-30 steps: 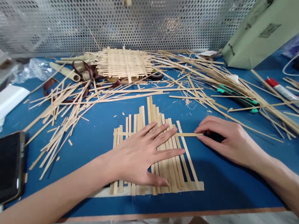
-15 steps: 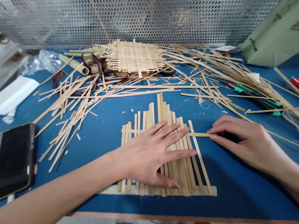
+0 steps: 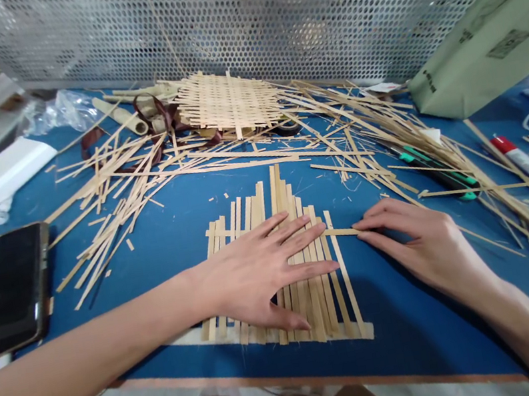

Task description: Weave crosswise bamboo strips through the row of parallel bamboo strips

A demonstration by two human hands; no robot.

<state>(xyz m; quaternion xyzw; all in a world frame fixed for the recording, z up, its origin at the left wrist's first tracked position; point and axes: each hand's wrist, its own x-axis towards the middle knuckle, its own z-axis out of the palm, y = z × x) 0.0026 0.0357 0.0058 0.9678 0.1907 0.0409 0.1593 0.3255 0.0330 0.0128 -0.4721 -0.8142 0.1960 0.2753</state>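
My left hand lies flat with fingers spread on a row of upright bamboo strips laid side by side on the blue table. A thin cross strip sticks out of the row's right side. My right hand pinches the free end of that cross strip between thumb and fingers. A paler strip runs under the row's near ends.
A finished woven bamboo mat lies at the back, amid several loose strips. A phone rests at the left, a green-handled tool and a red-capped tube at the right. Perforated metal screen behind; green box far right.
Both hands hold their places on the strips; the cross strip sits about as before. Only the camera view has swung slightly.
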